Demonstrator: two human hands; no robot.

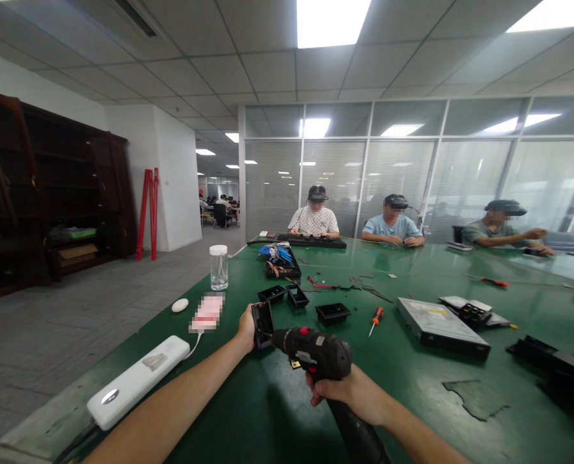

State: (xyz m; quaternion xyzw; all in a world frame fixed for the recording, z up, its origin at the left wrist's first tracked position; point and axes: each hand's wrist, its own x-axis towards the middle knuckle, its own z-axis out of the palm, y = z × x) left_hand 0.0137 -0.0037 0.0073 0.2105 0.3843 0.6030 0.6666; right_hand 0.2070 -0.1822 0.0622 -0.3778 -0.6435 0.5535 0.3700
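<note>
- Left hand grips a black plastic housing over a green table.
- Right hand, curled around a power drill, points it at the housing's open side.

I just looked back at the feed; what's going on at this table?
The person's left hand holds a small black housing, while the right hand grips a power drill with its nose pointed at the housing's open side. Whether the bit is touching anything is too small to tell. Three similar black pieces lie farther back on the green table, and an orange screwdriver lies to the right. Three other people sit across the table.
</note>
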